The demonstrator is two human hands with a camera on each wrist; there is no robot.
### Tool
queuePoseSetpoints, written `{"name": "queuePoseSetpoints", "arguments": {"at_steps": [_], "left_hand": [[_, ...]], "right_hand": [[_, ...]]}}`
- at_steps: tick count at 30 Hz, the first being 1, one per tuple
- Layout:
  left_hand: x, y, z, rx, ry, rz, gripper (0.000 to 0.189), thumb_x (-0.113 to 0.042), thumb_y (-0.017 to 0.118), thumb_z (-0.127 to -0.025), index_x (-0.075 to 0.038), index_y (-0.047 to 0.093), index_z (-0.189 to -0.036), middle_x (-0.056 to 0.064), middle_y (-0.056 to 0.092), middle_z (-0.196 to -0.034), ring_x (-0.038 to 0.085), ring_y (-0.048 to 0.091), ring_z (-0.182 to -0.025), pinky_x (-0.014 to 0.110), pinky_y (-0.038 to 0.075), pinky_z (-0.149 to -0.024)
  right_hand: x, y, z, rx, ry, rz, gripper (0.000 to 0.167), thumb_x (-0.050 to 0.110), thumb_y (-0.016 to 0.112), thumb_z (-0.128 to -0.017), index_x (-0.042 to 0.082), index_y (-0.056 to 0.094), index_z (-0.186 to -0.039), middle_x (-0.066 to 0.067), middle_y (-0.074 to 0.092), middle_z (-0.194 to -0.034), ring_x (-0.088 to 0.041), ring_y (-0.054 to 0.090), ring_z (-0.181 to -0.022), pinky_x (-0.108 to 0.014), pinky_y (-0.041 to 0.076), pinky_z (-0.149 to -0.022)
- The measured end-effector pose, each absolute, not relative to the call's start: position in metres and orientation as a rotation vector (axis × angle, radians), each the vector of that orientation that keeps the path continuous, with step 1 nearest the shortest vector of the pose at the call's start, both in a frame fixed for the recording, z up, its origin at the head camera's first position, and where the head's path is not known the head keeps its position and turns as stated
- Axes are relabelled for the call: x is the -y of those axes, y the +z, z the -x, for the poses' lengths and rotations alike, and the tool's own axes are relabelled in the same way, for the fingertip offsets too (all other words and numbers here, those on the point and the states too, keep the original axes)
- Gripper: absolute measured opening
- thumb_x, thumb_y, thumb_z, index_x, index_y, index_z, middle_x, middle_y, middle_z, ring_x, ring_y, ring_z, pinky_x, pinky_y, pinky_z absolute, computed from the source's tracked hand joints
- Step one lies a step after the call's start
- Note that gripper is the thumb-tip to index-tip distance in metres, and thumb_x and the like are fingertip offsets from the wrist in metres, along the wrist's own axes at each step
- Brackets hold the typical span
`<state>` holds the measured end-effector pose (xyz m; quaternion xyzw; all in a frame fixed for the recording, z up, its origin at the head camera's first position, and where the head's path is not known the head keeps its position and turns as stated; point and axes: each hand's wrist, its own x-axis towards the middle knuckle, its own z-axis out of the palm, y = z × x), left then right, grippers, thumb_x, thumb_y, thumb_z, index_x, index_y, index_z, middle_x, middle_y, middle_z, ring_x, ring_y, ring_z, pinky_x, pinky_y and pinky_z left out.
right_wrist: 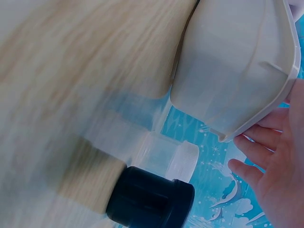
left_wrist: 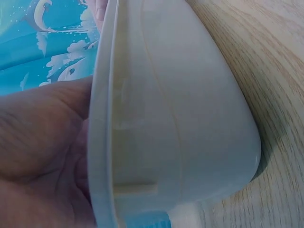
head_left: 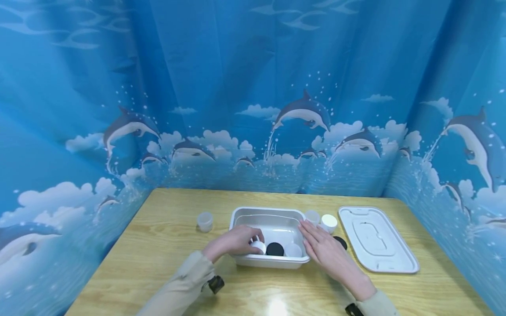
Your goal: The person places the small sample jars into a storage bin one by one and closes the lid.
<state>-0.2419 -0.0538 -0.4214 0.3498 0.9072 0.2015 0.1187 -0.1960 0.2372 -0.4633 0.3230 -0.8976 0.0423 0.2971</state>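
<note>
A white plastic bin [head_left: 272, 262] stands on the table in the head view. Along its near wall sit a white round-lidded jar [head_left: 259, 247], a black jar [head_left: 275, 249] and a translucent jar [head_left: 293, 250]. Reaching over the bin's left end, my left hand [head_left: 241, 239] holds the white jar with thumb and fingers curled about it. The left wrist view has the bin wall [left_wrist: 180, 104] hiding those fingertips. My right hand [head_left: 326, 250] rests at the bin's right rim, fingers nearly straight; the right wrist view puts its fingertips [right_wrist: 244, 140] at the rim's corner.
Right of the bin stand a clear jar [head_left: 312, 216], a white jar [head_left: 329, 222] and a black jar [head_left: 341, 242], partly behind my right hand. A white lid [head_left: 375, 239] lies farther right. One translucent jar [head_left: 205, 221] stands left. A dolphin-print curtain [head_left: 245, 109] surrounds the wooden table [head_left: 158, 263].
</note>
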Motion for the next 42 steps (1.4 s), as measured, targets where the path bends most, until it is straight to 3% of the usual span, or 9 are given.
{"name": "queuePoseSetpoints", "arguments": {"at_steps": [1, 5, 9, 24, 27, 30, 33, 38, 42], "left_hand": [[0.054, -0.421, 0.242, -2.641, 0.600, -1.025, 0.019, -0.025, 0.079, -0.089, -0.015, 0.072, -0.104, 0.003, 0.073, -0.103, 0.017, 0.067, -0.097, 0.029, 0.056, -0.087], [0.055, -0.420, 0.242, -2.630, 0.665, -1.036, 0.017, -0.023, 0.073, -0.094, -0.012, 0.073, -0.107, 0.005, 0.074, -0.104, 0.019, 0.069, -0.097, 0.030, 0.057, -0.086], [0.055, -0.421, 0.245, -2.665, 0.831, -1.026, 0.014, -0.016, 0.069, -0.096, -0.007, 0.073, -0.106, 0.005, 0.075, -0.100, 0.020, 0.070, -0.093, 0.030, 0.058, -0.083], [0.081, -0.421, 0.248, -2.801, 1.389, -0.630, 0.016, -0.016, 0.065, -0.099, -0.011, 0.072, -0.113, 0.004, 0.073, -0.108, 0.020, 0.070, -0.096, 0.035, 0.061, -0.084], [0.089, -0.422, 0.248, -2.821, 1.450, -0.560, 0.016, -0.016, 0.066, -0.099, -0.012, 0.072, -0.113, 0.004, 0.073, -0.109, 0.023, 0.070, -0.099, 0.038, 0.061, -0.087], [0.097, -0.423, 0.248, -2.838, 1.502, -0.506, 0.016, -0.016, 0.067, -0.098, -0.011, 0.072, -0.113, 0.006, 0.073, -0.110, 0.025, 0.070, -0.100, 0.039, 0.061, -0.088], [0.105, -0.426, 0.248, -2.835, 1.562, -0.482, 0.016, -0.013, 0.068, -0.097, -0.009, 0.072, -0.112, 0.007, 0.073, -0.110, 0.026, 0.071, -0.100, 0.039, 0.061, -0.088], [0.118, -0.431, 0.248, -2.850, 1.613, -0.455, 0.017, -0.013, 0.068, -0.097, -0.007, 0.072, -0.113, 0.009, 0.073, -0.110, 0.027, 0.070, -0.101, 0.039, 0.061, -0.089], [0.129, -0.435, 0.248, -2.882, 1.646, -0.410, 0.020, -0.013, 0.067, -0.098, -0.005, 0.071, -0.116, 0.012, 0.073, -0.112, 0.030, 0.070, -0.103, 0.041, 0.061, -0.090]], "right_hand": [[-0.237, -0.464, 0.196, 2.387, 0.114, -0.859, 0.045, 0.017, 0.064, -0.094, -0.004, 0.062, -0.134, -0.017, 0.060, -0.141, -0.034, 0.060, -0.127, -0.031, 0.028, -0.122], [-0.238, -0.465, 0.198, 2.389, 0.145, -0.872, 0.046, 0.016, 0.064, -0.093, -0.005, 0.062, -0.133, -0.019, 0.060, -0.140, -0.036, 0.059, -0.126, -0.017, -0.002, -0.123], [-0.238, -0.465, 0.199, 2.381, 0.144, -0.882, 0.044, 0.017, 0.061, -0.096, -0.006, 0.062, -0.133, -0.019, 0.060, -0.140, -0.037, 0.059, -0.126, -0.016, -0.004, -0.122], [-0.237, -0.463, 0.196, 2.372, 0.125, -0.883, 0.045, 0.015, 0.063, -0.094, -0.005, 0.061, -0.134, -0.018, 0.060, -0.141, -0.036, 0.060, -0.126, -0.016, -0.001, -0.122], [-0.237, -0.463, 0.196, 2.377, 0.108, -0.875, 0.045, 0.016, 0.062, -0.095, -0.005, 0.061, -0.135, -0.018, 0.060, -0.141, -0.034, 0.060, -0.126, -0.025, 0.018, -0.124], [-0.237, -0.462, 0.196, 2.381, 0.095, -0.874, 0.046, 0.016, 0.064, -0.093, -0.005, 0.061, -0.135, -0.017, 0.060, -0.141, -0.033, 0.060, -0.126, -0.041, 0.040, -0.114], [-0.236, -0.462, 0.196, 2.384, 0.085, -0.879, 0.047, 0.015, 0.065, -0.093, -0.005, 0.061, -0.135, -0.017, 0.060, -0.141, -0.033, 0.060, -0.126, -0.049, 0.048, -0.104], [-0.236, -0.462, 0.196, 2.382, 0.075, -0.883, 0.046, 0.015, 0.064, -0.094, -0.005, 0.061, -0.135, -0.018, 0.060, -0.141, -0.034, 0.060, -0.126, -0.048, 0.049, -0.105], [-0.236, -0.463, 0.196, 2.395, 0.087, -0.874, 0.050, 0.014, 0.068, -0.090, -0.005, 0.061, -0.135, -0.018, 0.060, -0.141, -0.034, 0.060, -0.127, -0.030, 0.027, -0.122]]}}
